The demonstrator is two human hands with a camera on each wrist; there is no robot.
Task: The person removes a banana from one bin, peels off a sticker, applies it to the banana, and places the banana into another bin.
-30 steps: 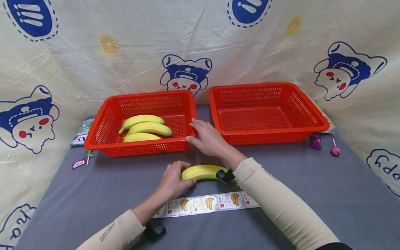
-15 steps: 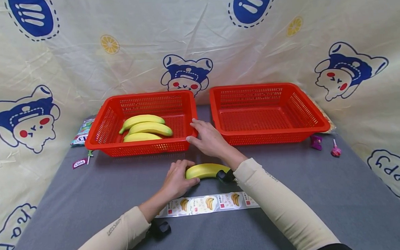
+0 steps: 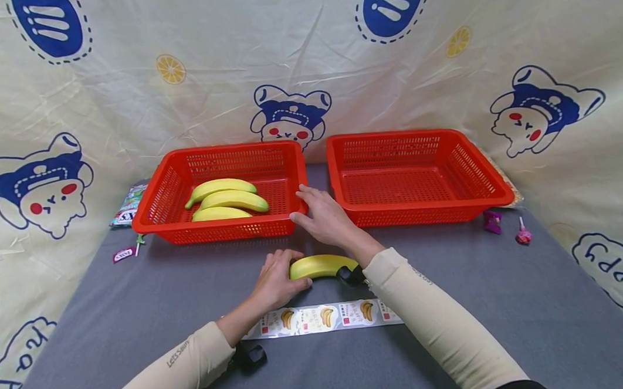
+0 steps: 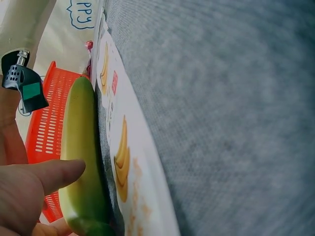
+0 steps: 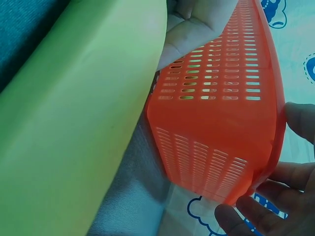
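Gripping the near banana (image 3: 320, 265) at its left end, your left hand (image 3: 276, 281) has fingers curled over the fruit and thumb tucked along its front. That banana lies flat on the grey tabletop (image 3: 455, 304), just behind the strip of banana stickers (image 3: 323, 318) and in front of the left red basket (image 3: 173, 184). Your right hand (image 3: 325, 217) sits at that basket's near right corner, fingers spread and lightly bent around the rim; the right wrist view shows fingertips (image 5: 256, 211) cupping the corner. Three more bananas (image 3: 227, 202) rest side by side inside that basket. Off to the right, the second red basket (image 3: 496, 179) stands just beside the first. Small sweets (image 3: 506, 226) lie by its right corner, and a snack packet (image 3: 127, 211) sits left of the first basket.
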